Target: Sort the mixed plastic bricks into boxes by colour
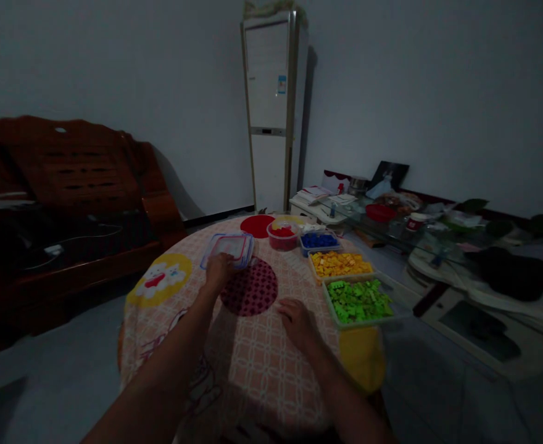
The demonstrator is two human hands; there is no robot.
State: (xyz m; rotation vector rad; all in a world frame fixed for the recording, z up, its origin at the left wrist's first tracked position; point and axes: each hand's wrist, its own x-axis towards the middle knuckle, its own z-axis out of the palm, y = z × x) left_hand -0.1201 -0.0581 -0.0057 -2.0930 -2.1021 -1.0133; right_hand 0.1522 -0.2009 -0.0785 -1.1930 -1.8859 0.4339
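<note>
My left hand [219,271] rests at the near edge of a clear plastic container [244,245] with a blue rim, its fingers bent over that edge. A reddish rectangular outline shows within the container's rim. My right hand [297,317] hovers at or just above the patterned tablecloth [262,357], fingers apart and slightly bent, holding nothing. To its right stands a clear tray of green building bricks [359,301]. Behind that are a tray of yellow bricks [340,264], a box of blue bricks [319,240] and a round tub of red pieces [282,234].
A glass-topped stand [368,216] with papers, a red bowl [381,213] and a cup [414,222] runs along the right. A wooden bench [77,166] stands at the left. Behind the round table is a tall white cabinet-like air conditioner [271,111]. The room is dim.
</note>
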